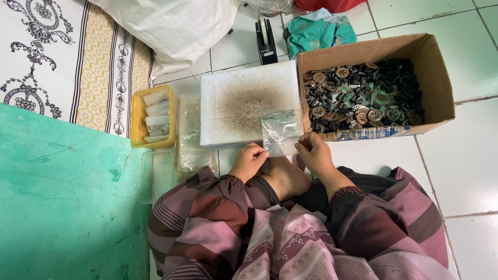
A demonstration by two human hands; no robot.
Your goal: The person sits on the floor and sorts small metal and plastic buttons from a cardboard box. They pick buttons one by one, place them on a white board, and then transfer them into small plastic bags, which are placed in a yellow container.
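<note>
Both my hands hold a small clear plastic bag [280,132] by its lower corners, over the front edge of a white board [244,103] with a dark smudged centre. My left hand [249,161] pinches the bag's left corner and my right hand [313,151] pinches the right corner. The bag looks flat; I cannot tell what is inside. A cardboard box [433,67] to the right of the board is filled with several small dark parts and round brownish wheels [363,96].
A yellow tray [136,116] with folded clear bags stands left of the board, with a stack of clear bags [192,135] and a clear lid [158,173] beside it. A black tape dispenser [266,39], teal cloth [316,32] and white sack [171,26] lie behind. Green mat [62,197] at left.
</note>
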